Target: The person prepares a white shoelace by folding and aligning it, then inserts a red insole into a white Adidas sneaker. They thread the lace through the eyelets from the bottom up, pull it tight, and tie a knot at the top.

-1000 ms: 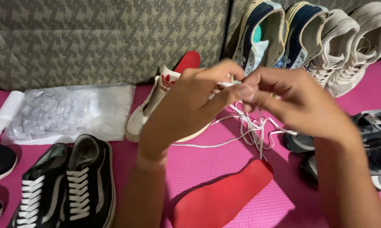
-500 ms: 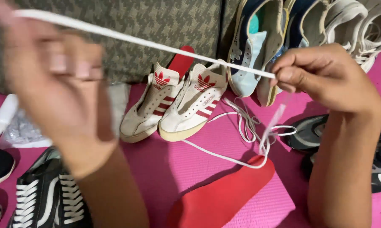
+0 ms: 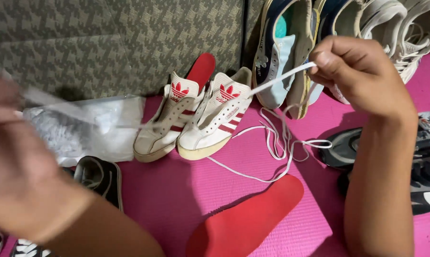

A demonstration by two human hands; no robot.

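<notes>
Pink mat on the floor, patterned grey upholstery behind; a white shoelace (image 3: 277, 80) is stretched between both hands.

Right hand (image 3: 362, 76) is pinched closed on one lace end; left hand (image 3: 22, 162) is blurred, closed on the other stretch as far as can be judged. Judgement: keep the lace taut and untwisted, and lift its slack loops (image 3: 286, 143) clear of the mat. The white-and-red sneakers (image 3: 196, 119) sit unlaced just below. A red insole (image 3: 246, 221), plastic bag (image 3: 81, 126) and black shoes (image 3: 100, 178) crowd the working area.
</notes>
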